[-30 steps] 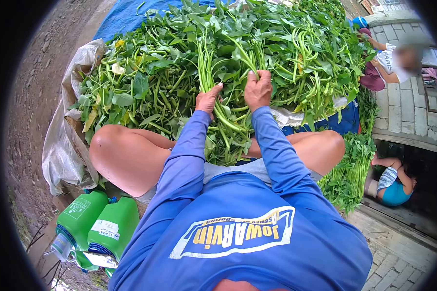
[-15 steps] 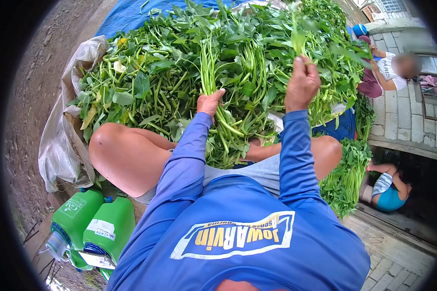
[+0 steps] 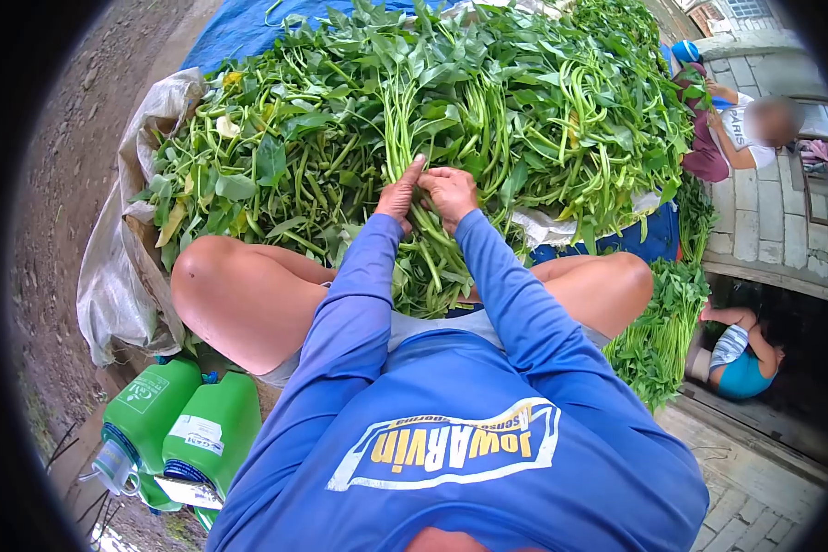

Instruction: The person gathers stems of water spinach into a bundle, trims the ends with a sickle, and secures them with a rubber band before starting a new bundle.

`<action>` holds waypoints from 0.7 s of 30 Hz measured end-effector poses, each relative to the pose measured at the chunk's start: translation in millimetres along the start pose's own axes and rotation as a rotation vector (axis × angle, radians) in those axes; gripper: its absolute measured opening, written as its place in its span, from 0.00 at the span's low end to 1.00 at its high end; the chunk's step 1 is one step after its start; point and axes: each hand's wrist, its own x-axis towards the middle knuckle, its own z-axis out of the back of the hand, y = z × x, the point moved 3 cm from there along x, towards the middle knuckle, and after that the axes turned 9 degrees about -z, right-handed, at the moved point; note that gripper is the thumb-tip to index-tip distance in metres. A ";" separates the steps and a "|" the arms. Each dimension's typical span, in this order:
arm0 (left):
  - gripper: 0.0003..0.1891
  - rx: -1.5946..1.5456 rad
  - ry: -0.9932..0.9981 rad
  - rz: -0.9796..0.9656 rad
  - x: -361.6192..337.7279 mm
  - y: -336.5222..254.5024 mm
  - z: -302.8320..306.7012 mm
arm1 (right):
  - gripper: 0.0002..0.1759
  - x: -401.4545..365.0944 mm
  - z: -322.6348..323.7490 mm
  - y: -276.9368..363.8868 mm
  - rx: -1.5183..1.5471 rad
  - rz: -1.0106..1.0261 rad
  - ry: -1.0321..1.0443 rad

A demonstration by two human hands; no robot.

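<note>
A bunch of water spinach (image 3: 398,124) has its long green stems gripped in my left hand (image 3: 398,197), whose thumb points up along them. The leafy tops lie away from me. Right beside it, my right hand (image 3: 449,196) has its fingers closed at the same stems, close to the left thumb. What exactly lies between the right fingertips is partly hidden. Cut stem ends (image 3: 428,253) hang below both hands, between my crossed legs. A large heap of loose water spinach (image 3: 294,129) spreads in front of my hands.
A white sack (image 3: 129,230) and blue tarp (image 3: 213,41) edge the heap. Green jugs (image 3: 213,419) stand at lower left. More bundled greens (image 3: 653,340) lie by my right knee. Two people (image 3: 741,124) sit at the right, one holding greens.
My right hand has come down and left from over the heap, where it held up a leafy sprig, to the bunch at my left hand. The left hand has barely moved.
</note>
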 end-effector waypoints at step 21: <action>0.15 -0.141 0.193 -0.165 -47.2 -89.0 -51.0 | 0.09 -143.5 103.3 86.2 -0.562 0.797 -0.096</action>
